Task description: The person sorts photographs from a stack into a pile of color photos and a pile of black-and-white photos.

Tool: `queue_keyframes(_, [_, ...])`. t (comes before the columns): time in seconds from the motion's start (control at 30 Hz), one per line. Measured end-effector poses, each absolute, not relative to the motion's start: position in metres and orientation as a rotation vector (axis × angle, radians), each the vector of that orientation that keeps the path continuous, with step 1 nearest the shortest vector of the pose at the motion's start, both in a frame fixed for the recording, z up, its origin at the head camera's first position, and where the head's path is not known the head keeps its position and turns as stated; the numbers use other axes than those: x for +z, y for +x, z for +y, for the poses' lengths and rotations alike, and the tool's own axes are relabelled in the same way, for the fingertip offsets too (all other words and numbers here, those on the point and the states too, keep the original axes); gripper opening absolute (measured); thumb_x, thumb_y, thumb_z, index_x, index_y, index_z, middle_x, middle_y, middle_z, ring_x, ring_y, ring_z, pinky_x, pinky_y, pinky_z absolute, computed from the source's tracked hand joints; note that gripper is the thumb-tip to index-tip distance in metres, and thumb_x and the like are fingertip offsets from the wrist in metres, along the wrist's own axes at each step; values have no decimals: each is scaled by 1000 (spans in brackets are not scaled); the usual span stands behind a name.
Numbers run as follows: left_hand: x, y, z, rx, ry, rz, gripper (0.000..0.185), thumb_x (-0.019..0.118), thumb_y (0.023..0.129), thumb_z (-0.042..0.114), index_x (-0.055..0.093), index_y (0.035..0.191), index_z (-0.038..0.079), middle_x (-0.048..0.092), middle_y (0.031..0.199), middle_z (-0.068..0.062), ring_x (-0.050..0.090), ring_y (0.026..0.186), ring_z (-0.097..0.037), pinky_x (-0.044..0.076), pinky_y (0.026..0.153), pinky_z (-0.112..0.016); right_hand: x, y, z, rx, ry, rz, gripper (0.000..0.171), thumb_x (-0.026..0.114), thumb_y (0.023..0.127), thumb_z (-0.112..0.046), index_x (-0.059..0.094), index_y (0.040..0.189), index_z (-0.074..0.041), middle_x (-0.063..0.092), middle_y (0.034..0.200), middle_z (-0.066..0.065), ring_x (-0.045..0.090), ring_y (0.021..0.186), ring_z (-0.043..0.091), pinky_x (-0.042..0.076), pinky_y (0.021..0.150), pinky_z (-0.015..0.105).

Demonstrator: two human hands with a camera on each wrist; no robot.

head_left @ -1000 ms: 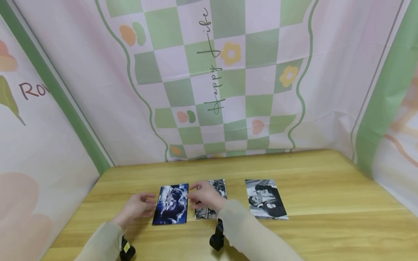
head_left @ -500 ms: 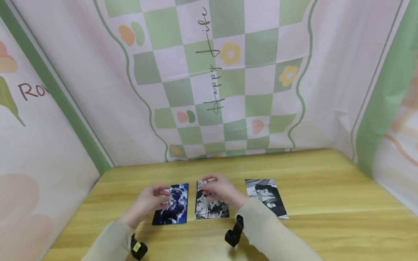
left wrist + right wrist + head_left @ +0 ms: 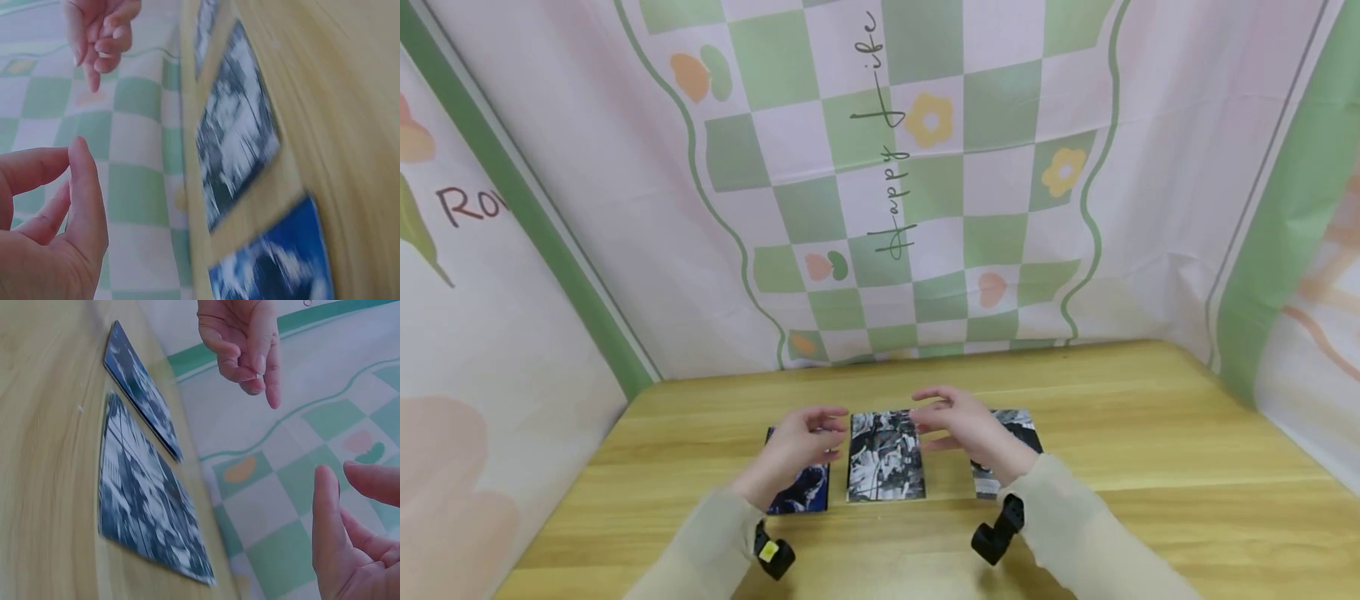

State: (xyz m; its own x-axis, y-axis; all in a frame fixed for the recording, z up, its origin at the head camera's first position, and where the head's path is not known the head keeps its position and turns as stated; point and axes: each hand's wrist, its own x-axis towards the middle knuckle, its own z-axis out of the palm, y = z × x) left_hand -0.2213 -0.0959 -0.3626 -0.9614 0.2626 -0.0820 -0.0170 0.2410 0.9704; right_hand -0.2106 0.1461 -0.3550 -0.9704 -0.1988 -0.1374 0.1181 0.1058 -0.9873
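Observation:
Three picture cards lie in a row on the wooden table. The blue-toned one (image 3: 805, 493) is on the left, partly hidden by my left hand (image 3: 797, 450). A black-and-white one (image 3: 886, 467) sits in the middle, between the two hands in the head view. Over the right black-and-white card (image 3: 1018, 423) hovers my right hand (image 3: 973, 433), covering part of it. Both hands are raised above the table with loosely curved fingers and hold nothing. In the left wrist view the thumb and finger (image 3: 84, 194) come close together with nothing between them.
The wooden table (image 3: 1150, 433) ends at a hanging cloth (image 3: 940, 233) with green checks and flowers. Fabric walls stand at both sides. Black wrist cameras (image 3: 775, 560) are strapped under the sleeves.
Both hands have moved to the right: the left from beside the blue card to over it, the right from the middle card to the right card. The cards have hardly moved.

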Motion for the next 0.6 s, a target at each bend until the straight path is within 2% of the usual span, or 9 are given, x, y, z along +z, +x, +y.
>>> queue_keyframes(0.13, [-357, -221, -77, 1777, 284, 2243, 37, 58, 90, -2, 54, 127, -3, 60, 104, -15, 62, 86, -18, 59, 79, -34, -352, -208, 164, -1951, -80, 2139, 48, 58, 94, -13, 41, 136, 1, 58, 117, 19, 61, 91, 19, 57, 83, 42])
queue_keyframes(0.27, [-353, -220, -59, 1761, 310, 2213, 37, 59, 90, 0, 55, 127, 0, 60, 108, -17, 62, 86, -18, 59, 75, -29, -354, -208, 183, -1940, -88, 2168, 50, 57, 94, -14, 38, 137, 4, 58, 112, 13, 61, 88, 14, 58, 81, 37])
queue_keyframes(0.37, [-353, -219, -47, 1760, 326, 2188, 36, 59, 91, 1, 55, 127, 1, 59, 110, -19, 62, 90, -22, 59, 77, -31, -356, -207, 198, -1917, -100, 2207, 51, 56, 95, -16, 37, 136, 7, 58, 111, 13, 61, 88, 14, 58, 80, 34])
queue_keyframes(0.5, [-359, -218, -33, 1784, 344, 2129, 37, 58, 91, 1, 54, 127, -2, 58, 111, -19, 61, 99, -34, 59, 79, -33, -358, -204, 216, -1878, -91, 2229, 53, 55, 96, -17, 33, 137, 9, 51, 124, 26, 58, 107, 29, 56, 88, 36])
queue_keyframes(0.6, [-363, -217, -24, 1797, 355, 2079, 38, 58, 91, 0, 53, 128, -2, 58, 113, -19, 59, 106, -37, 58, 82, -34, -360, -202, 230, -1857, -57, 2224, 54, 52, 97, -16, 29, 138, 12, 39, 135, 33, 46, 122, 43, 53, 94, 40])
